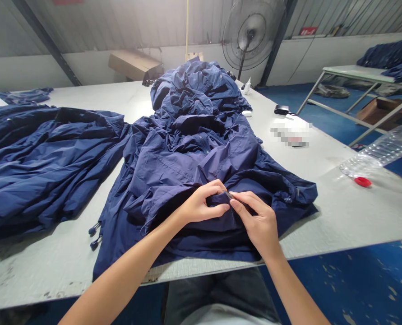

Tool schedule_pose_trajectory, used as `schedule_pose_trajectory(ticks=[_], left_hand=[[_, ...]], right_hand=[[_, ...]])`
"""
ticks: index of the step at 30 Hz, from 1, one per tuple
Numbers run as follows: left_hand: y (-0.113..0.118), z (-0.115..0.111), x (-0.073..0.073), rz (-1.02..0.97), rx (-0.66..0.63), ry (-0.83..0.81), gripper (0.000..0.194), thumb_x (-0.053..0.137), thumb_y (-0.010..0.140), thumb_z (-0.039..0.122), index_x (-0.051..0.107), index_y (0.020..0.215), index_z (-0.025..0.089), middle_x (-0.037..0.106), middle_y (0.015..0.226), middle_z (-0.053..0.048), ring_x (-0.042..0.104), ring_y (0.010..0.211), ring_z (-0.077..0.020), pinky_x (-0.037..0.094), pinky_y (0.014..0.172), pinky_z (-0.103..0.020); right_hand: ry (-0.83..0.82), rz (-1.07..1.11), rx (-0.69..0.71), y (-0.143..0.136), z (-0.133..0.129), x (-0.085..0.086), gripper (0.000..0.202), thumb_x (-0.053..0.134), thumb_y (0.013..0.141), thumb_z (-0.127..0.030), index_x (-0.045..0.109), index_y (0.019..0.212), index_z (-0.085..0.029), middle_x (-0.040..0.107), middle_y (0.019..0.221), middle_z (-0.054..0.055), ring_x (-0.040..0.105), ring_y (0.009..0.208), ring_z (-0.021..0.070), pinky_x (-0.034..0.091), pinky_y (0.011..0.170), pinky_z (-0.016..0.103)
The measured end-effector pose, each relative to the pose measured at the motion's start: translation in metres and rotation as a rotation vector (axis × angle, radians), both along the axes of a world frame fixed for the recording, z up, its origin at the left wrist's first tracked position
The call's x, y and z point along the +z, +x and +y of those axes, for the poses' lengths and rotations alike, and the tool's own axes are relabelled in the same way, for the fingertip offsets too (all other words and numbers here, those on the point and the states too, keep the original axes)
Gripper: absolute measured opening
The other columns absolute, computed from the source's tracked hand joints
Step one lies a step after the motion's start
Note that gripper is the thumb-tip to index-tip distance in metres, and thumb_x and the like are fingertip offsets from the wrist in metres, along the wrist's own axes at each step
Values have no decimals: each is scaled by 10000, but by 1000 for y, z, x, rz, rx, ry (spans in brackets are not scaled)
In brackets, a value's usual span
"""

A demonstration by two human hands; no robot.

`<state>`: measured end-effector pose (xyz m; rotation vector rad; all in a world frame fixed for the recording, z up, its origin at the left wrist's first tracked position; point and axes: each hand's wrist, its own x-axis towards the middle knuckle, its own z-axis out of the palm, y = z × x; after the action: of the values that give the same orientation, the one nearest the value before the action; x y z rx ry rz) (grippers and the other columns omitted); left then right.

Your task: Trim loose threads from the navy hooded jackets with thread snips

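A navy blue jacket [183, 167] lies spread and rumpled across the table in front of me. My left hand [205, 203] pinches the jacket's edge, thumb below and fingers above the cloth. Close beside it, my right hand [260, 221] grips the same edge between thumb and fingertips. A small dark piece [229, 195] shows between the fingertips, too small to name for sure. Two cord ends with toggles [94, 237] hang out at the jacket's left side.
More navy garments lie in a heap [197, 85] behind the jacket and in a pile [45, 162] to the left. On the white table [343, 212] a clear plastic bottle [380, 151] lies near a red ring [362, 182]. A fan [250, 36] stands beyond.
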<state>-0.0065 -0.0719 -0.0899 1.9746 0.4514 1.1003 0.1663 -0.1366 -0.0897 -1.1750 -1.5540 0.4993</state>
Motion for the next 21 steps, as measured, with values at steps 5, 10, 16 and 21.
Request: schedule_pose_trajectory(ticks=[5,10,16,21], left_hand=[[-1,-2,1,31,33,-29,188,654,826,291,528,760,167,573,905,-68,570,866,-184,488,830,-335],[-4,0,3,20,88,-11,143,639,842,271,599,779,149,559,1162,-132,574,846,-157,497,866,-352],[-17,-29,32,276,147,359,94,571,874,184,659,909,184,596,1060,-87,560,715,-99,481,691,-252],[-21,-96,55,732,26,784,301,539,936,216,586,1232,248,667,944,-37,585,678,-118,451,610,-249]], right_hand=[[-97,193,-130,5,0,-12,255,681,863,-426,732,1012,-225,700,915,40,658,787,169,551,690,283],[-174,642,-186,14,0,-11,355,570,915,-530,641,1063,-215,481,720,-48,286,410,21,248,359,171],[-110,188,-532,62,-24,8,502,721,798,-498,633,1193,-201,569,734,-19,486,531,90,433,484,218],[97,-475,-474,107,-22,18,650,701,815,-450,515,1403,-244,603,1336,121,650,1087,273,557,732,320]])
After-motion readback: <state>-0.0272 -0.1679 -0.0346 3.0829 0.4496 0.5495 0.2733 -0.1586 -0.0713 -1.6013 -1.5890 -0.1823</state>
